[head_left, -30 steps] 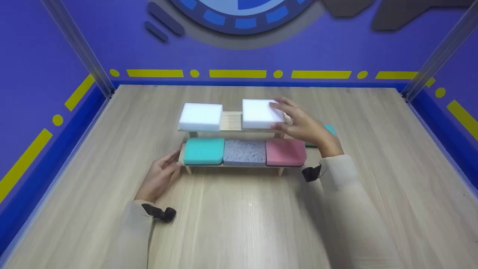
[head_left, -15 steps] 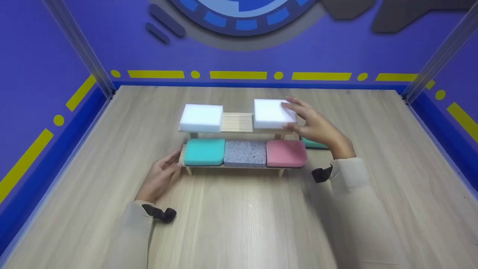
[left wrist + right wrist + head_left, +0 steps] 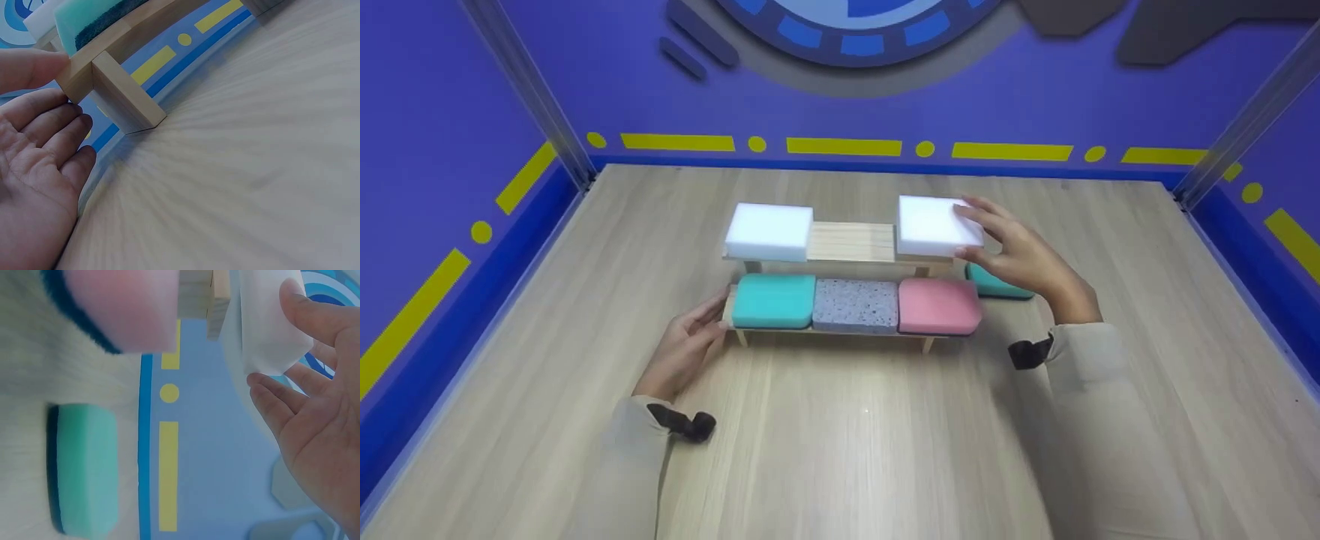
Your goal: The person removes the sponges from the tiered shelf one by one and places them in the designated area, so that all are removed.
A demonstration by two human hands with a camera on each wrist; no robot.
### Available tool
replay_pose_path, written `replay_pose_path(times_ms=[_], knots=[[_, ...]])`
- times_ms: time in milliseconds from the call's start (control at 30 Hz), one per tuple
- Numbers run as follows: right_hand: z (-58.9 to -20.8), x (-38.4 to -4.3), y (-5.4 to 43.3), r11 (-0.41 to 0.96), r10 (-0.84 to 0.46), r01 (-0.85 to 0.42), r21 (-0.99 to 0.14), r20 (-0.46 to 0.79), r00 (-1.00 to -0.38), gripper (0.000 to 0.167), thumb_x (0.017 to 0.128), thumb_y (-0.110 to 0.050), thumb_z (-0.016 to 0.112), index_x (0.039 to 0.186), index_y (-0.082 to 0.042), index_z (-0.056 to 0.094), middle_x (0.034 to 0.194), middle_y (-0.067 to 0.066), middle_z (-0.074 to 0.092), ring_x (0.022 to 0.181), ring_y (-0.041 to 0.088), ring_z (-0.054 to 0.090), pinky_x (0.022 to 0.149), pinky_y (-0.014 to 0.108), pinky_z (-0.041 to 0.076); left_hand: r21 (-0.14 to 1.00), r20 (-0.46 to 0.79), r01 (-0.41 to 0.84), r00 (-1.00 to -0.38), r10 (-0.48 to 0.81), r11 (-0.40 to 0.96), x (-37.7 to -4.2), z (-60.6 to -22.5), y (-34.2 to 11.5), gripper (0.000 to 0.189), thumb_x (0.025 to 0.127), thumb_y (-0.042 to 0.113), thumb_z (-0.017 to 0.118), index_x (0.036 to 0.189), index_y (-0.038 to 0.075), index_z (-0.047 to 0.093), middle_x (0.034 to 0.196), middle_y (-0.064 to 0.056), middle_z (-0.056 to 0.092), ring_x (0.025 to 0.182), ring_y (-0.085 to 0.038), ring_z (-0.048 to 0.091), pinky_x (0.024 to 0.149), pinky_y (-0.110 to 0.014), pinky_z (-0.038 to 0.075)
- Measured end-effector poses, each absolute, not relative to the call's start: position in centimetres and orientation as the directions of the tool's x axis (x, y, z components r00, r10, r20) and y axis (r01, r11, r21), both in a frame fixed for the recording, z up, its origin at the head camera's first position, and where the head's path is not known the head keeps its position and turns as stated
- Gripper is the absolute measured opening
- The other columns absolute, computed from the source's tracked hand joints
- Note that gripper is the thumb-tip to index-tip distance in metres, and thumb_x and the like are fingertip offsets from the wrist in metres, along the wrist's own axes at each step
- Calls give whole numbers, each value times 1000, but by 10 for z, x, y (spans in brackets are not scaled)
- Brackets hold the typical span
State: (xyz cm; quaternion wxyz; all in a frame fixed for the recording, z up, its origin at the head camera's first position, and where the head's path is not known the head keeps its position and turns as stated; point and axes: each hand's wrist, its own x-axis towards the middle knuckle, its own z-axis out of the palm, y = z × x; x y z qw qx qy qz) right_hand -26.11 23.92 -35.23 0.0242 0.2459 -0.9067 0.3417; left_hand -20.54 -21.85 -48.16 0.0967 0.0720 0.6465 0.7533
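The wooden rack (image 3: pixel 851 241) looks mostly filled, three sponges (image 3: pixel 855 304) in front, a white block (image 3: pixel 770 225) rear left, a gap, then a second block (image 3: pixel 932 221) rear right, gripped by the right hand (image 3: pixel 1026 256), the left hand (image 3: pixel 681 351) pinching the rack's left end, a green sponge (image 3: pixel 996 283) seemingly unplaced off its right.

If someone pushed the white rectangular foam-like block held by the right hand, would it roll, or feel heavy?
The white rectangular foam-like block is probably light, judging by its foamy look. Its flat faces make rolling unlikely. Pinched by the right hand, it shows no obvious dent, so it may be fairly firm.
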Motion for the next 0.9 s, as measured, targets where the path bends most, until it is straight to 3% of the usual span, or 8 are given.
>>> replay_pose_path(times_ms=[233,900], knots=[[-354,-261,251,630,-422,-465,-622,229,-877,59,91,-15,66,143,-2,43,155,20,27,139,40,32,112,55,34,992,-27,-53,-973,228,-110,-205,-481,-219,61,96,7,54,150,1,27,159,-7,23,147,-17,21,112,-18,32],[-361,-257,275,627,-396,-453,-634,241,-886,58,91,-12,64,143,-1,42,155,21,26,139,41,30,110,59,32,990,-6,-40,-971,238,-135,-205,-482,-219,61,96,6,54,149,-2,25,159,-12,22,147,-21,20,110,-15,34]])
